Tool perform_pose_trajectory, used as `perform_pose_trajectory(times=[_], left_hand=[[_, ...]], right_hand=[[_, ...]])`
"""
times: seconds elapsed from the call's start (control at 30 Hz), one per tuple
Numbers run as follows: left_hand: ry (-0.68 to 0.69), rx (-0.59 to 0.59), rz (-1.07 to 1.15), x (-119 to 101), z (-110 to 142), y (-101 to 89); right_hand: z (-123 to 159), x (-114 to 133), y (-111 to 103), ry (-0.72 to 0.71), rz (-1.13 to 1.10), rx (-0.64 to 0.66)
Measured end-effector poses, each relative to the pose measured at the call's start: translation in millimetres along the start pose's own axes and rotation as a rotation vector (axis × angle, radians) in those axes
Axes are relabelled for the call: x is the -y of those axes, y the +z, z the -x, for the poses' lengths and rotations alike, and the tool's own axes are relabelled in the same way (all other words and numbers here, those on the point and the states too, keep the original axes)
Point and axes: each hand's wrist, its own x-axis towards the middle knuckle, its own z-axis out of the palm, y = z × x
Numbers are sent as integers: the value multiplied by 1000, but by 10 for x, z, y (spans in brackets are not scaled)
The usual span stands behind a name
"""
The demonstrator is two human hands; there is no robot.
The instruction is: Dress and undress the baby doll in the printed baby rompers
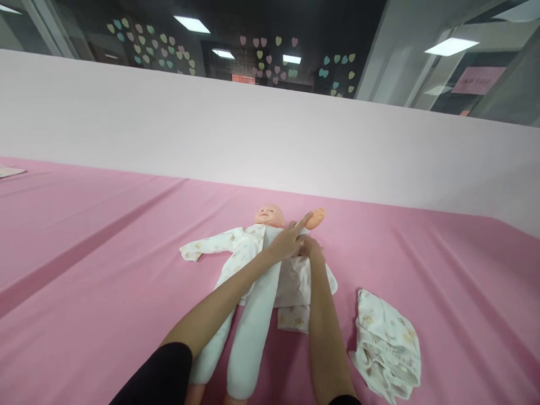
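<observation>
A baby doll (270, 216) lies on its back in white leggings, with a white patterned baby jacket (247, 243) opened out under and over it. One jacket sleeve stretches out to the left. My left hand (287, 242) reaches across the doll's body, its fingers closed around the raised doll's arm, just below the bare doll hand (315, 218). Just beside it, my right hand (310, 247) is curled at the jacket cloth near that same arm; its fingertips are partly hidden. The jacket's open panel hangs below both hands, showing its pale inside.
A folded piece of white patterned baby clothing (386, 343) lies to the right on the pink sheet (105, 253). A white padded wall (253, 140) rises behind, with dark glass and heart stickers above. The corner of a pale flat item (10, 171) shows at far left.
</observation>
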Motion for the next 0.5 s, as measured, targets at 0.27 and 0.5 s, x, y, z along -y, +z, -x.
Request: perform_pose_trajectory(times=[0.27,0.5], left_hand=[[-40,144,-332,21,32,-40],[12,267,-639,-19,186,-2]], right_hand=[[-17,-538,-458,39,-280,-287],[102,-412,-630,23,-586,-572]])
